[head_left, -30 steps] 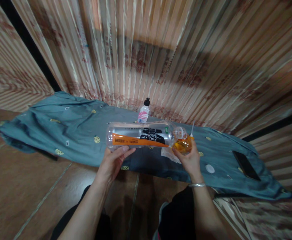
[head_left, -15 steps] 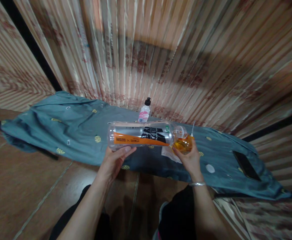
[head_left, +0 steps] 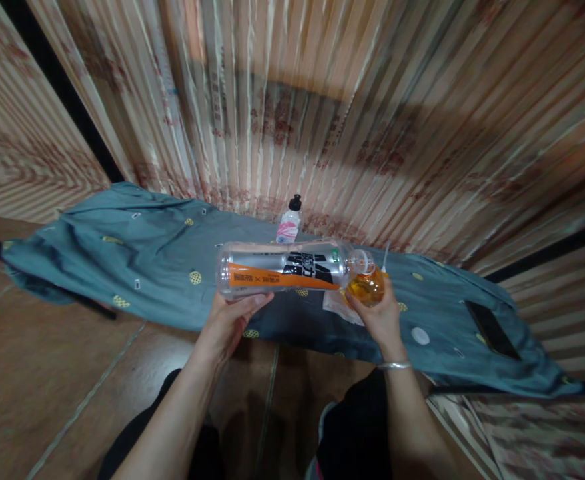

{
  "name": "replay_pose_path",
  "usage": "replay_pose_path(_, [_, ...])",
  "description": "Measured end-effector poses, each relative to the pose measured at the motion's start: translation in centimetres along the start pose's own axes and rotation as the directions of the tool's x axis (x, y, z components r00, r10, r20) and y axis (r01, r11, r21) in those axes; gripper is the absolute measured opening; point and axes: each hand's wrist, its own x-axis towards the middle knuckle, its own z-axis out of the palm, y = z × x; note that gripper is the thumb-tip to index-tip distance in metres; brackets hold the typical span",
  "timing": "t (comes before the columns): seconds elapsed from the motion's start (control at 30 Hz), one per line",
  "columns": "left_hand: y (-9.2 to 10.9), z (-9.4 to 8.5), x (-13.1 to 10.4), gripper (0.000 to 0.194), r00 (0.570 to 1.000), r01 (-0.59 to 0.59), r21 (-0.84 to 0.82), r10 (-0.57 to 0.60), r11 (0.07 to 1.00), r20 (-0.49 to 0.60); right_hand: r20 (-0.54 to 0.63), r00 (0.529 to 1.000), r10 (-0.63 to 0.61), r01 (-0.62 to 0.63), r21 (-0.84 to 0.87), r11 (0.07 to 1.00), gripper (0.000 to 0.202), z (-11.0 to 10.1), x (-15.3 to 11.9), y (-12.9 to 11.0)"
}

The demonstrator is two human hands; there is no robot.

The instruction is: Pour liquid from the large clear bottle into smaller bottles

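A large clear plastic bottle with a silver, orange and black label lies sideways in the air, its neck to the right. My left hand is closed around its base end from below, the thumb along the near side. In my right hand is a small clear container of amber liquid, held right under the big bottle's mouth. A thin white stem stands up from that container's right side. The mouth and the container overlap in view, so I cannot tell whether they touch.
Behind the bottle stands a small bottle with a black cap. White tissue lies under the container. A white round disc and a black phone rest to the right on the blue-green cloth. Striped sheeting rises behind.
The large bottle has turned slightly about its length, so its label lettering sits a little differently. Both hands keep nearly the same place and hold.
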Motion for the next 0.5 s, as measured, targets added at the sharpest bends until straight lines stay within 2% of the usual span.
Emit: replay_pose_path(0.5, [0.6,1.1,-0.2,0.046,1.0,-0.012,0.038,0.012,0.999,-0.015,-0.02,1.0,-0.006,0.006,-0.015,1.0,0.086,-0.1,0.0,-0.2])
